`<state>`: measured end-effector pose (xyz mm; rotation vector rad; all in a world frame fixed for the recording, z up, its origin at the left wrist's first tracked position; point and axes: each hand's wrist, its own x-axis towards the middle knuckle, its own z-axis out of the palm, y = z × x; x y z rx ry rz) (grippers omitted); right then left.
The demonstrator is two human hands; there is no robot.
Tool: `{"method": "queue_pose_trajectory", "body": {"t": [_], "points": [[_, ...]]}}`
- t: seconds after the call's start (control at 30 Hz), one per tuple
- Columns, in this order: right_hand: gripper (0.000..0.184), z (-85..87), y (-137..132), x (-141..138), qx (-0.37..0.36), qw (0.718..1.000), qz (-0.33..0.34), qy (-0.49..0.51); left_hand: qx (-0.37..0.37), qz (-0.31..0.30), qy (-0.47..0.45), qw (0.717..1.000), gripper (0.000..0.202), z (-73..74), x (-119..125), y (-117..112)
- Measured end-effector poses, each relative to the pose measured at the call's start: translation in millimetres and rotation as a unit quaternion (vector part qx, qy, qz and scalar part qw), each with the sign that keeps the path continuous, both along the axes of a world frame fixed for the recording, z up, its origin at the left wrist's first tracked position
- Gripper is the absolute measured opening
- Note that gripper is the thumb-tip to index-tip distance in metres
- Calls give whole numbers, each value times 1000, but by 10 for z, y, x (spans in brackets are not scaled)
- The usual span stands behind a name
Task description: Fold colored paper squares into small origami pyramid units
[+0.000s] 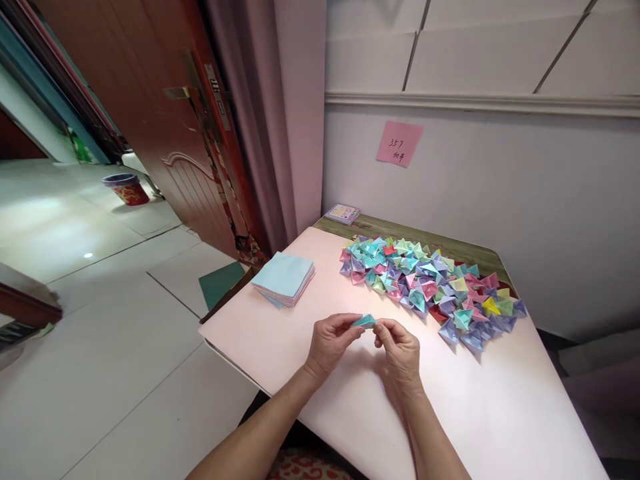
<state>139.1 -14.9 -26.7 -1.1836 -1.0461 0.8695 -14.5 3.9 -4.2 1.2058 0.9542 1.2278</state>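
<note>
Between my two hands, a little above the table, is a small folded piece of light blue paper [365, 321]. My left hand [331, 341] pinches its left end between thumb and fingers. On the other end, the thumb and fingertips of my right hand [400, 348] are closed. Beyond my right hand spreads a pile of folded paper boats [417, 277] in blue, purple, pink, green, yellow and red. To the left of it lies a stack of square paper sheets [284, 277], light blue on top.
The pale pink tabletop [320, 427] borders a white wall [480, 180] bearing a pink note [399, 143]. A small stack of cards [343, 213] lies at the far corner. To the left are a red-brown door [155, 127] and a bin [127, 190] on the tiled floor.
</note>
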Motion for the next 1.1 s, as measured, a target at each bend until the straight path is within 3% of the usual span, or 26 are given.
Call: {"method": "queue_pose_trajectory", "body": {"t": [0.23,0.5,0.67,0.8,0.93,1.1], "points": [[26,-53,-12,-22,-9,1000,23,2,-11,28,-3,1000,22,-30,54,-6],[20,-9,-36,-40,48,995,20,-88,14,38,6,999,14,-37,79,-38],[21,-10,-44,-58,53,991,1,-119,-16,45,-60,997,20,-59,131,-25],[22,-29,-46,-112,20,998,-29,-56,-62,60,-96,992,31,-31,156,-14],[39,-26,-28,-148,-4,999,-33,36,-65,63,-95,991,31,-2,164,-17],[27,-33,-21,-151,-7,998,-52,47,-44,57,-90,993,24,-56,171,-1]]}}
